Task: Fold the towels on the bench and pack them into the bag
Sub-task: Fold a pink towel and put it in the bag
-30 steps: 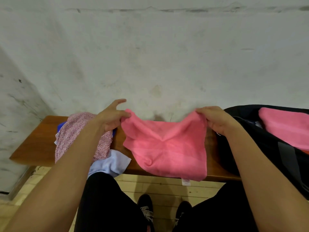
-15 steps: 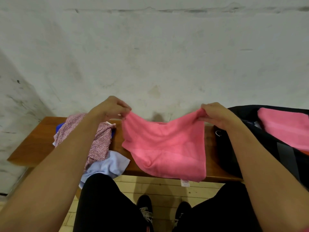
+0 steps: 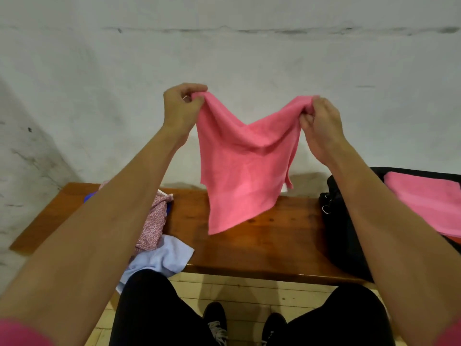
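The left hand (image 3: 183,109) and the right hand (image 3: 320,121) each pinch an upper corner of the pink towel (image 3: 245,171), which hangs between them in the air, sagging in a deep dip at the middle, its lowest corner dangling just above the tabletop (image 3: 262,240). It looks light, soft and floppy, so it should slump wherever it is unsupported and is best held by its corners or edges and kept taut for a clean fold. Below the right hand, the black bag (image 3: 344,233) already holds another pink towel (image 3: 424,198), and below the left hand a patterned cloth (image 3: 153,221) and a pale blue cloth (image 3: 162,258) wait in a heap.
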Motion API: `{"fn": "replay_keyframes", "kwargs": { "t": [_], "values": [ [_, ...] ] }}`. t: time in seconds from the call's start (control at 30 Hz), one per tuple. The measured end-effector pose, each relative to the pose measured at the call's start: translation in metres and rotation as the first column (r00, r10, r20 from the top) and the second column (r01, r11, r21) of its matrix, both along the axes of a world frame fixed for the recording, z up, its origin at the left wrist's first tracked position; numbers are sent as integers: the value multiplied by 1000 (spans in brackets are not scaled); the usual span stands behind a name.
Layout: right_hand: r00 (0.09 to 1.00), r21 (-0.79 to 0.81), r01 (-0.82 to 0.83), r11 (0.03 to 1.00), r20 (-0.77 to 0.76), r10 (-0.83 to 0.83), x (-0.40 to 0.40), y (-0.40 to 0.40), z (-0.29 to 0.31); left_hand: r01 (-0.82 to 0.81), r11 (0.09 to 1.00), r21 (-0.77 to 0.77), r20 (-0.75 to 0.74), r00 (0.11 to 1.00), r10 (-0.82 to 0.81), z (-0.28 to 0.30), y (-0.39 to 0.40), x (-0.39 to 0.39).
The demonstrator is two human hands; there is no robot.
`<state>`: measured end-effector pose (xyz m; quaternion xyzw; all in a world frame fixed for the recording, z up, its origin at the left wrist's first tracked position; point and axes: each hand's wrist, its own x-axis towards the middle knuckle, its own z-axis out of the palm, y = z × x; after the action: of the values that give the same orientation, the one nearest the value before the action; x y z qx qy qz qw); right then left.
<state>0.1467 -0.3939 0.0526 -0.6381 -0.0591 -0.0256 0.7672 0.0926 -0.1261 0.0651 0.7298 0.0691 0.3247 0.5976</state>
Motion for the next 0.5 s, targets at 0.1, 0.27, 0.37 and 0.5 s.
{"fn": "replay_keyframes", "kwargs": {
  "t": [0.1,0.27,0.37,0.5],
  "values": [
    [998,94,68,993,-20,-66,-5,-5,-6,27,1000,-1,26,999,-27,-4,1,-8],
    [978,-103,148,984,-136,-161,-19,-24,-48,43,992,-120,-164,984,-63,-61,17,-28],
    [957,-291,137,947,-208,-202,-27,-38,-78,23,990,-138,-305,950,-64,-99,23,-47],
    [910,-433,88,897,-330,-249,-33,-51,-112,54,992,-112,-501,859,-104,-123,21,-65]
  ]
}}
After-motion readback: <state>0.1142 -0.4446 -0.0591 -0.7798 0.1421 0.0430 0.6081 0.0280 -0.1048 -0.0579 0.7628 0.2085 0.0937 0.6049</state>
